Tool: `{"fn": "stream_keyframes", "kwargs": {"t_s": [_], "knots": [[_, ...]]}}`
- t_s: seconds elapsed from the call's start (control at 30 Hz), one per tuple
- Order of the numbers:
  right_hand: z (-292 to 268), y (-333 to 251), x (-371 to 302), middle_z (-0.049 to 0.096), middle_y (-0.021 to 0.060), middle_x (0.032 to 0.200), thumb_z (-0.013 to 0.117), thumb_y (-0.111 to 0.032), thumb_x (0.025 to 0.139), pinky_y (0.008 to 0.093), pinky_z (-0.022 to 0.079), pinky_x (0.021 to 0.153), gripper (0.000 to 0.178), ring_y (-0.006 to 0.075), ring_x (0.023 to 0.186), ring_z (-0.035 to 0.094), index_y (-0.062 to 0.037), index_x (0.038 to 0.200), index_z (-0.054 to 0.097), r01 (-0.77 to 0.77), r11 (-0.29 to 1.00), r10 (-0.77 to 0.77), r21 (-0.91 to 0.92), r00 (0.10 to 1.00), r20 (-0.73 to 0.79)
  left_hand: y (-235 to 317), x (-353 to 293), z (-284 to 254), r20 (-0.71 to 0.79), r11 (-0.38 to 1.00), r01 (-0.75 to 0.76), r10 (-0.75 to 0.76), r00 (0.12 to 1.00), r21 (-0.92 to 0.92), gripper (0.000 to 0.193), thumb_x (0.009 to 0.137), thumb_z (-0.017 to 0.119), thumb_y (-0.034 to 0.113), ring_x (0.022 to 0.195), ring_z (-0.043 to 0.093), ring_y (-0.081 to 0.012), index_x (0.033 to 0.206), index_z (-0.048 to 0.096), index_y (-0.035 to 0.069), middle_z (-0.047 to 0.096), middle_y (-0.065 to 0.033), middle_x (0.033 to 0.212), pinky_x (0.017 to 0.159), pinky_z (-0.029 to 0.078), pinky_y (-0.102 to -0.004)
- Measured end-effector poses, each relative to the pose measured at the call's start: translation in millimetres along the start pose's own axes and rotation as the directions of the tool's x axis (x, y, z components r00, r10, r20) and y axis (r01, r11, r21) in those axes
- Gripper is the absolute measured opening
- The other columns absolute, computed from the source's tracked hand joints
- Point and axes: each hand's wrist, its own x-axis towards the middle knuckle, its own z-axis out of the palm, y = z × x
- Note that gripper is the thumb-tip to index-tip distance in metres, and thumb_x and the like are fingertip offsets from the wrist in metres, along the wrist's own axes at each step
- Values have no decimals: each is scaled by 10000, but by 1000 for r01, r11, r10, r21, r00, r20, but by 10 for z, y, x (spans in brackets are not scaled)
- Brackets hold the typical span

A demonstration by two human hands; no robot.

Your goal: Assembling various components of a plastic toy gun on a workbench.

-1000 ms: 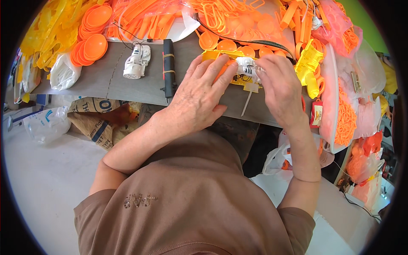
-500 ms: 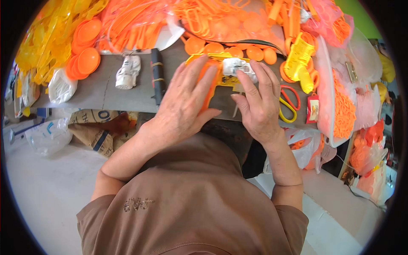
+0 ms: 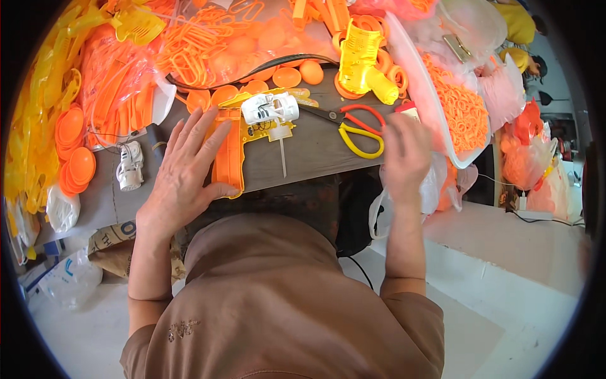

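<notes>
A yellow toy-gun half shell lies on the bench in front of me, with an orange grip piece along its left side. A white cylindrical mechanism sits on it, and a thin pale rod points toward the bench's front edge. My left hand lies against the orange grip piece, fingers stretched and apart. Over to the right, my right hand is blurred beside the scissors with red and yellow handles. Its bent fingertips overlap a small red-and-white packet; whether they grip it is hidden.
A second yellow shell lies behind the scissors. A clear bin of orange rings borders the right. Orange discs, another white mechanism and a dark bar sit left. A black cable curves behind the shell.
The view has shifted, so the bench things appear farther left. My right hand has left the white mechanism and moved right, to the small packet. My left hand stays at the orange grip piece.
</notes>
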Motion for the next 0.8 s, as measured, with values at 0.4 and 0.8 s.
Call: {"fn": "stream_keyframes", "kwargs": {"t_s": [0.4, 0.8], "knots": [[-869, 1968, 656, 679, 140, 820, 641, -112, 761, 349, 494, 706, 190, 234, 774, 660, -8, 913, 684, -304, 820, 500, -484, 793, 349, 16, 71, 128, -101, 1000, 5, -6, 995, -8, 880, 647, 777, 311, 1364, 277, -361, 1392, 388, 46, 333, -171, 1455, 1115, 247, -469], [-907, 1912, 635, 679, 94, 827, 665, -131, 758, 311, 475, 623, 181, 184, 694, 632, -22, 896, 708, -377, 838, 465, -395, 871, 156, 32, 73, 77, -158, 998, -25, 33, 987, 53, 836, 643, 779, 303, 1332, 329, -354, 1362, 434, 52, 374, -174, 1427, 1097, 266, -475]]}}
